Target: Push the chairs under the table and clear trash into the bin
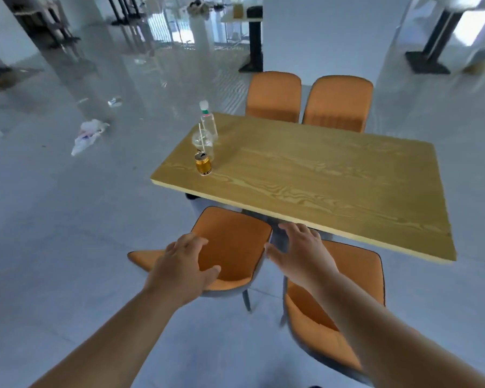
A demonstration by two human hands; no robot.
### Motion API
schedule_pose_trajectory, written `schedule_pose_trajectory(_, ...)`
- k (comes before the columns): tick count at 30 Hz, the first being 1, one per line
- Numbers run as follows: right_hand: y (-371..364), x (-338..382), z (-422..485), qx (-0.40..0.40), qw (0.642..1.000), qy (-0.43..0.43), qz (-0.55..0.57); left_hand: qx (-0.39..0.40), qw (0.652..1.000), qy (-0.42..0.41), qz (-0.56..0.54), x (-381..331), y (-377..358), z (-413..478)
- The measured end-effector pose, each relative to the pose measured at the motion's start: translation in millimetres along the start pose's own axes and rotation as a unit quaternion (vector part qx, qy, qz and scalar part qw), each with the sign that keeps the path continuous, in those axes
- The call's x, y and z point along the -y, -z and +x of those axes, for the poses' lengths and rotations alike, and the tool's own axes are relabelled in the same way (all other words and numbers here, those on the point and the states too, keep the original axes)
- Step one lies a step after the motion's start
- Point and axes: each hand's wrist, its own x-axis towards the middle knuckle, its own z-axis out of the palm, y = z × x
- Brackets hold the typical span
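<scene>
A wooden table (333, 175) stands ahead. On its left end stand a gold can (203, 163), a clear plastic cup with a straw (203, 141) and a clear bottle (208, 121). Two orange chairs sit on the near side: the left one (233, 239) turned sideways with its seat partly out, the right one (347, 275) close to me. My left hand (184, 267) hovers with spread fingers over the left chair's seat. My right hand (303, 253) reaches, fingers spread, between the two chairs. Neither holds anything. Two more orange chairs (275, 96) (338, 103) stand at the far side.
A crumpled white plastic bag (88, 134) and smaller scraps (114, 101) lie on the glossy grey floor to the left. White pillars and black table bases (254, 51) stand farther back. A dark object (192, 196) shows under the table's left edge.
</scene>
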Motion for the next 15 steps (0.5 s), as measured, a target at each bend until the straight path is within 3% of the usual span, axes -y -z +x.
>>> schedule_pose_trajectory(6, -20, -1, -73, -0.058, 0.991, -0.101, -0.064, 0.096, 0.988, -0.119, 0.033, 41, -23, 24)
schedule_pose_trajectory(10, -54, -15, -120, -0.01, 0.978, -0.153, -0.14, 0.132, 0.977, -0.155, 0.065, 74, -44, 34)
schedule_pose_trajectory(15, -103, -78, -142, 0.105, 0.949, -0.209, -0.209, 0.18, 0.957, -0.159, 0.165, 108, -102, 49)
